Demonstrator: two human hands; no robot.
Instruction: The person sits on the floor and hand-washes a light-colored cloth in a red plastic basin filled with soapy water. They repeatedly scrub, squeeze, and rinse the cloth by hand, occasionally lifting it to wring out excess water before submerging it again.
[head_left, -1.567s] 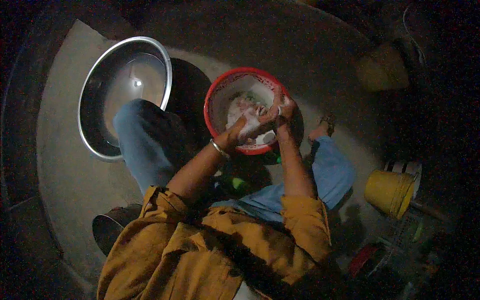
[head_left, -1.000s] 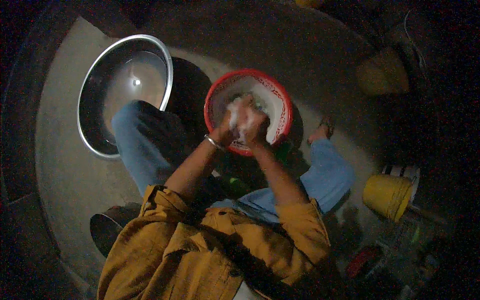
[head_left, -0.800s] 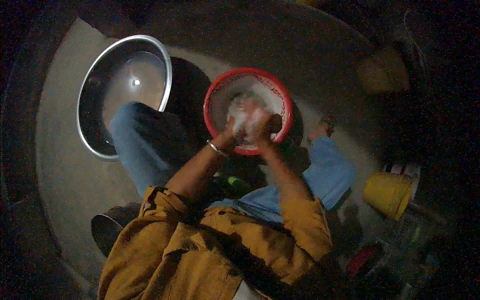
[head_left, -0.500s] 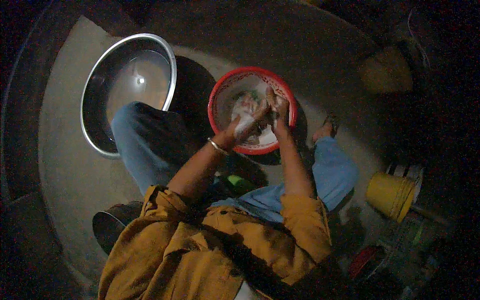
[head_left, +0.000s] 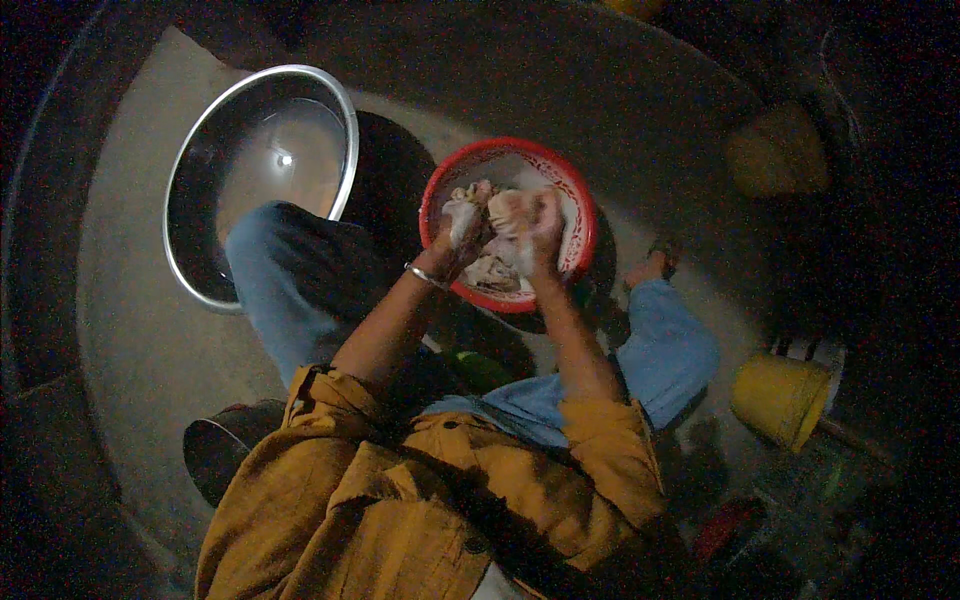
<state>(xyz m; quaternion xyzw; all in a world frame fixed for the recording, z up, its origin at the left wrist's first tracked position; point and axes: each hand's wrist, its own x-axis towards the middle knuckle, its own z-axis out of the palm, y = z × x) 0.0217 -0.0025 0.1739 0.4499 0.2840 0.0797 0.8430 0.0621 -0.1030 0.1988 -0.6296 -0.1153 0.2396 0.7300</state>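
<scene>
A round red-rimmed basin stands on the floor between my legs, with whitish soapy water inside. Over it, my left hand has its fingers closed around a pale, wet cloth, part of which bunches up beyond the fingers. Beside it, close to the basin's middle, my right hand is curled in a fist on the same cloth, slightly smeared by motion. Suds coat both hands. More of the cloth hangs below them toward the near rim. A bangle circles my left wrist.
At the left, a wide metal tub holds cloudy water, near my bent left knee. A dark pot sits by my left side. To the right lies a yellow bucket, tipped over, with a red item nearer me.
My hands were together at the basin's right, fingers extended and rubbing. Now they are apart, the left one farther left, both closed on the cloth, which is lifted and bunched.
</scene>
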